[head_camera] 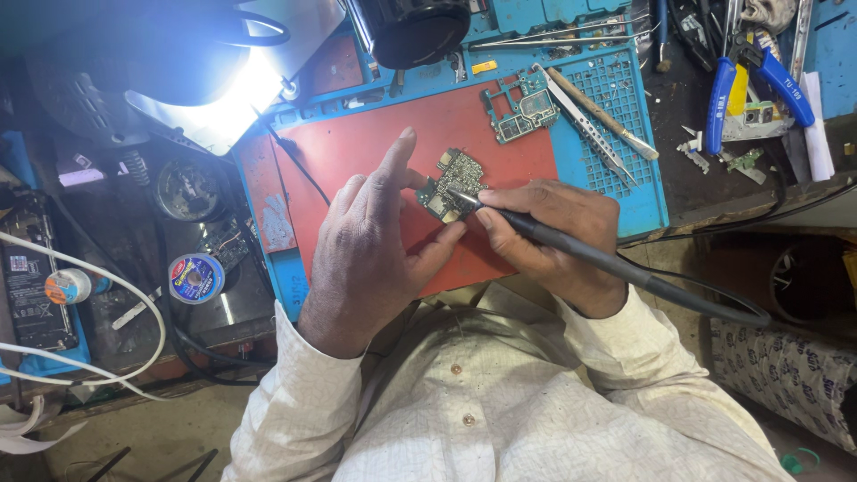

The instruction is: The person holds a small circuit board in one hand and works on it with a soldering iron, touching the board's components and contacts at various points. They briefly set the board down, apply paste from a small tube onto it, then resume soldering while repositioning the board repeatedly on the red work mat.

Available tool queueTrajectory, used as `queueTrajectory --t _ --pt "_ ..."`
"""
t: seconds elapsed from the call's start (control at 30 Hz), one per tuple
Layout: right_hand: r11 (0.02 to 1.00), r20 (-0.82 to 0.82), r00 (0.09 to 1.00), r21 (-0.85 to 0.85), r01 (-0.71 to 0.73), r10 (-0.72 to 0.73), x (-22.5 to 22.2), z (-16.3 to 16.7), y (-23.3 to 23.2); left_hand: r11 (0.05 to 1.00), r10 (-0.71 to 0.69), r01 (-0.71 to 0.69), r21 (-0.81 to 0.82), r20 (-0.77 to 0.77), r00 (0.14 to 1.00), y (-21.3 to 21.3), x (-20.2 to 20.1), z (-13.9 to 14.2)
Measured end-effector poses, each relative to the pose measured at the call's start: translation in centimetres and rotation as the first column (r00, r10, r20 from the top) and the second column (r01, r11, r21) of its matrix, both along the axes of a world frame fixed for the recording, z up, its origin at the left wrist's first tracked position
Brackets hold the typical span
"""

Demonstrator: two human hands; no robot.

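red mat (375, 143) | left hand (375, 241) grip pinching circuit board (453, 183) | right hand (549, 236) grip pinching soldering iron (589, 254)

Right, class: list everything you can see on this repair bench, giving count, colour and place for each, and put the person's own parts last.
circuit board: one, dark green, on the red mat, held under the hands
second circuit board: one, green, at the red mat's top right
red mat: one, red, centre of the bench
blue tray: one, blue, around the red mat
soldering iron: one, black, tip on the held board
tweezers: one pair, silver, on the blue tray
pliers: one, blue handles, top right
solder spool: one, blue and white, left
lamp: one, lit white, top left
left hand: steadies the board
right hand: grips the iron
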State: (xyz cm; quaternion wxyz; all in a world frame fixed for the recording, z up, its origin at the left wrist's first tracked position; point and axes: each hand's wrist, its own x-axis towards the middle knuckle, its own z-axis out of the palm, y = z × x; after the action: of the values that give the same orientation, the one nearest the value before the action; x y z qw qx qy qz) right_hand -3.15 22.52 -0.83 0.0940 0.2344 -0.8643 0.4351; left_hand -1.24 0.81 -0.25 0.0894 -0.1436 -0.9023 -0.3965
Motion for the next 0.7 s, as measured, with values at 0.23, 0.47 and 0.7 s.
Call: queueTrajectory --t 0.23,0.47,0.7 --pt "0.999 0.043 0.999 -0.045 0.02 -0.018 0.15 -0.05 0.06 1.0 0.0 0.0 0.003 0.005 1.0 -0.13 0.07 -0.07" --pt "0.999 0.032 0.999 -0.044 0.013 -0.012 0.01 -0.05 -0.1 1.0 0.003 -0.003 -0.006 -0.007 1.0 -0.1 0.1 0.0" --pt "1.0 0.035 0.999 -0.003 0.008 -0.008 0.27 -0.18 -0.04 1.0 0.0 0.0 -0.009 -0.02 1.0 -0.37 0.36 -0.46"
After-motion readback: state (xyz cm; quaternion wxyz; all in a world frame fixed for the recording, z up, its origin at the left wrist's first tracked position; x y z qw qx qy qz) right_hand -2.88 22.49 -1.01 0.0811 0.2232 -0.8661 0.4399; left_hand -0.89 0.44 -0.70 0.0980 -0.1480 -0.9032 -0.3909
